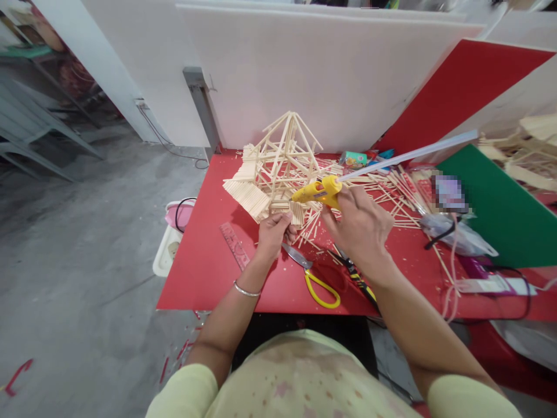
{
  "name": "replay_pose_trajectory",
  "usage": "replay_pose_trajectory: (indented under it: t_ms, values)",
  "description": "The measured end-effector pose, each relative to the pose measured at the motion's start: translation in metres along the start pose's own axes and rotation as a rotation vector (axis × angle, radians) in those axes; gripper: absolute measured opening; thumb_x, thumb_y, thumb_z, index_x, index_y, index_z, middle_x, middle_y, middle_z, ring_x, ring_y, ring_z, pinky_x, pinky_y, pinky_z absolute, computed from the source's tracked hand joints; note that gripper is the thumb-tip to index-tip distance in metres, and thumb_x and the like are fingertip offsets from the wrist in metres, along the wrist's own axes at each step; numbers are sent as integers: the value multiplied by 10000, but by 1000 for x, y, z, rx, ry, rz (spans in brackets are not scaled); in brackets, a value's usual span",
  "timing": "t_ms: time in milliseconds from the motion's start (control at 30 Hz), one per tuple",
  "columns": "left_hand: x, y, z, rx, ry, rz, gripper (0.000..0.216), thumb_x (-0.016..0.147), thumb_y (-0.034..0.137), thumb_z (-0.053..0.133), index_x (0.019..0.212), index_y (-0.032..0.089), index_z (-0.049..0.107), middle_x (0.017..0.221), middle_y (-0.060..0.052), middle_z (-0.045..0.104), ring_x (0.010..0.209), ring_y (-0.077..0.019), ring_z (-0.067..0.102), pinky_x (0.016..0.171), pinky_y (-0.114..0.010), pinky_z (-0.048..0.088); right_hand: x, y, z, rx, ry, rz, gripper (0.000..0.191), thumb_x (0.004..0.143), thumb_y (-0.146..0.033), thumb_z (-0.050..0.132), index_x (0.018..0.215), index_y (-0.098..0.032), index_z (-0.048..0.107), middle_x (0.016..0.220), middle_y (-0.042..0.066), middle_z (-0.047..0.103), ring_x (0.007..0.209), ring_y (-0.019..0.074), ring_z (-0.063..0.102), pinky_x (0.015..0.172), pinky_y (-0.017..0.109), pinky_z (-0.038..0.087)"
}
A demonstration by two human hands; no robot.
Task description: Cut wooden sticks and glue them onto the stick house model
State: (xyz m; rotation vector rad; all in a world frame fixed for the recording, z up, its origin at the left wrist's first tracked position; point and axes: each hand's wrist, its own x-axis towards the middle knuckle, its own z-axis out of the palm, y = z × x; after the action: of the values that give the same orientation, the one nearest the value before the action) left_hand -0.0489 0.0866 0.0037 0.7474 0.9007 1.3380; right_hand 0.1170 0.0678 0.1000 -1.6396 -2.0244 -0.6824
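The left hand point(273, 232) pinches the near edge of the stick model point(278, 157) to steady it on the worktop point(204, 273), while the right hand point(359, 223), closed round the glue gun point(319, 193), aims its nozzle just above the left hand, perhaps touching a stick.

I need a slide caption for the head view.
Yellow glue gun in right hand points at stick model held by left hand.

The glue gun point(317, 192) was yellow, the stick model point(274, 168) pale wood, the worktop point(204, 267) red, the scissors point(314, 278) yellow-handled, the board point(500, 209) green, the ruler point(234, 244) pinkish, and the sleeves point(187, 395) pale yellow-green.
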Motion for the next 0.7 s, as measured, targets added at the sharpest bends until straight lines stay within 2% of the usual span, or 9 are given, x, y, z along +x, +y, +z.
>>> replay_pose_trajectory:
  t_ms: [700]
  values:
    - [1, -3, -3, -1, 3, -9, 423, 743, 538, 790, 666, 157, 624, 537, 6, 632, 364, -86, 536, 341, -194, 379, 1, 1, 1, 2, 1, -6, 389, 942, -356, 514, 1284, -193, 600, 1050, 85, 661, 798, 189, 559, 633, 321, 289]
